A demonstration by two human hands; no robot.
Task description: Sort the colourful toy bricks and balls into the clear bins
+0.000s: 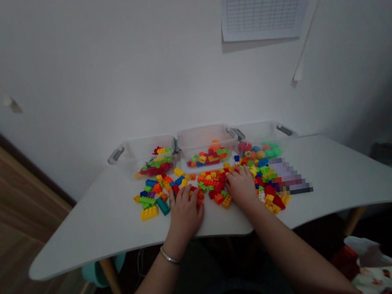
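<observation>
Loose toy building bricks (147, 202) in many colours lie spread over the middle of the white table. My left hand (186, 210), with a silver bangle on its wrist, rests palm down over the near left part of the pile. Its fingers are apart and touch bricks, with an orange brick (199, 196) beside them. My right hand (241, 187) lies palm down on the right half of the pile. Its fingers are slightly bent and apart among red and yellow bricks, and the fingertips are partly hidden. Orange bricks (219, 198) lie just left of it.
Along the wall stand three clear plastic boxes: a left box (148, 147) and a middle box (205, 136) with bricks, and a right box (263, 129) with balls and other pieces. A blurred-out flat object (290, 174) lies right of the pile. The white table (94, 231) has a curved front edge.
</observation>
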